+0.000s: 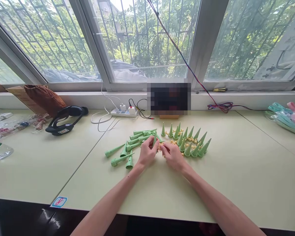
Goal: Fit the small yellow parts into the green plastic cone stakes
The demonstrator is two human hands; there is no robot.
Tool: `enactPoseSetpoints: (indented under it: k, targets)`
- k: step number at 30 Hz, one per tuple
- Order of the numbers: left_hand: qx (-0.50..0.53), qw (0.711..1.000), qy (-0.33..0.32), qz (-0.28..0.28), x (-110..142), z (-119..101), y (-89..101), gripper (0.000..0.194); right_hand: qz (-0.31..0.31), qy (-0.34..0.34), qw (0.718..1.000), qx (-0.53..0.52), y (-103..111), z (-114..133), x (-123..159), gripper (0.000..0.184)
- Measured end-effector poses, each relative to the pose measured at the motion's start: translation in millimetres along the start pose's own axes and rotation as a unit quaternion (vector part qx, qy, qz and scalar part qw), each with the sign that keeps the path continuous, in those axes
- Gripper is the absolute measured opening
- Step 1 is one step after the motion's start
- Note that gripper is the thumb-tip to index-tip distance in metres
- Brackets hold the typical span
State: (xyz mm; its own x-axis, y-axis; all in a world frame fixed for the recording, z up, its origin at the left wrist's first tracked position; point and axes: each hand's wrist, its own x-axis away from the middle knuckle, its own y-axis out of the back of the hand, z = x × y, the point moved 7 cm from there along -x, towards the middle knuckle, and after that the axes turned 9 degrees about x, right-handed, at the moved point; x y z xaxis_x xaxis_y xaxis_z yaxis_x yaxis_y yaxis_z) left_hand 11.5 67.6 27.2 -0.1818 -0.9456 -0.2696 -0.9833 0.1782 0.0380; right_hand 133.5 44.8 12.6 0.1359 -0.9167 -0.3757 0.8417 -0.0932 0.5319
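Note:
My left hand [148, 151] is closed around a green plant watering spike [155, 138], its pointed tip upward. My right hand [172, 155] meets it with pinched fingers on a small yellow valve [161, 146], against the spike's lower part; the fingers partly hide the contact. Left of my hands lies a loose pile of green spikes [135, 144], most on their sides. To the right, several green cones [187, 150] stand points up in rows. Small yellow valves [190, 140] lie among those cones.
A blurred dark screen [169, 98] stands at the back, beside a white power strip [124, 113] with cables. Black headgear [64, 123] and a brown pouch [43, 96] sit at the left. Bagged teal and pink straps [285, 118] lie far right. A clear bottle [1, 150] is at the left edge.

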Motion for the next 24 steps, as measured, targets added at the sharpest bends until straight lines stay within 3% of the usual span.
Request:
enactPoseSetpoints:
  k: [3, 7, 11, 18, 24]
  targets:
    - [-0.002, 1.0, 0.002, 0.002, -0.1, 0.9, -0.6, 0.028, -0.006, -0.018, 1.0, 0.008, 1.4, -1.7, 0.3, 0.043]
    - [-0.004, 1.0, 0.003, -0.012, -0.7, 0.2, 2.3, 0.027, -0.006, -0.015, 1.0, -0.009, 3.6, 2.4, 1.0, 0.023]
    - [-0.01, 1.0, 0.002, -0.014, -0.5, -0.4, 3.6, 0.026, 0.002, 0.006, 1.0, -0.012, 1.8, 4.2, 0.6, 0.016]
    - [-0.007, 1.0, -0.004, 0.002, 0.0, -0.4, -0.4, 0.027, 0.005, -0.008, 1.0, -0.005, 1.3, 1.3, -0.2, 0.042]
    - [-0.014, 1.0, 0.004, -0.017, -0.4, 0.3, 2.8, 0.026, 0.005, 0.006, 1.0, -0.014, 2.5, 5.9, 1.0, 0.016]
